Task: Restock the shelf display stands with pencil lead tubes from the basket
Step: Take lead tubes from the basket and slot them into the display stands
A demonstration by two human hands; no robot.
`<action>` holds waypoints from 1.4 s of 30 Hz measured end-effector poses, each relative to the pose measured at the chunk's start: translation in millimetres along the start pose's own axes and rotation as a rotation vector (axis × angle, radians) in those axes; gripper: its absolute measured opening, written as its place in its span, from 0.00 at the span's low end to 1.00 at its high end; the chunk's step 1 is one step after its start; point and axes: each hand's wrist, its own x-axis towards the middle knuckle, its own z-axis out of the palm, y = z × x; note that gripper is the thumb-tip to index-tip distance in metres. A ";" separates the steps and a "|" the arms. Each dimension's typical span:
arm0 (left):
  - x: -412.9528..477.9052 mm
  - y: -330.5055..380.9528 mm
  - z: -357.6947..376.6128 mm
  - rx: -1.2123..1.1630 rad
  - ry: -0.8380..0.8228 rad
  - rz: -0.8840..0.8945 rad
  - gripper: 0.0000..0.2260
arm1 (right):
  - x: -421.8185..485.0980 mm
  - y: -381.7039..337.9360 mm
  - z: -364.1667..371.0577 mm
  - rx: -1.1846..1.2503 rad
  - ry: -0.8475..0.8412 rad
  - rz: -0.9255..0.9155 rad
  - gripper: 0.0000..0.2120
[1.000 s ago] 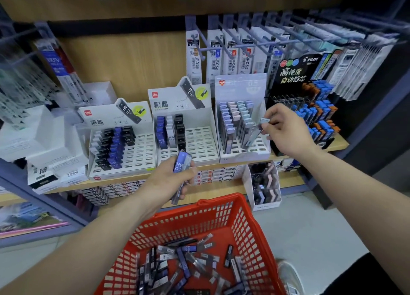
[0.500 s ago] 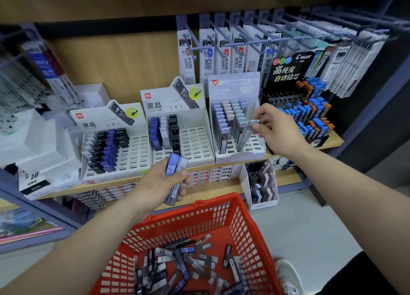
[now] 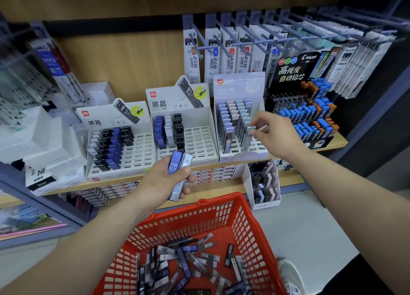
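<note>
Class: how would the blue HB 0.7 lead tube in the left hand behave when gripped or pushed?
Probably stiff: the blue HB 0.7 lead tube juts straight from the left hand. Likely light: two held together. Flat faces suggest sliding, not rolling.
</note>
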 end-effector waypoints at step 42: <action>-6.1 5.0 -5.9 -0.033 0.045 0.048 0.05 | -16.9 -27.9 14.8 -0.383 0.055 -0.112 0.20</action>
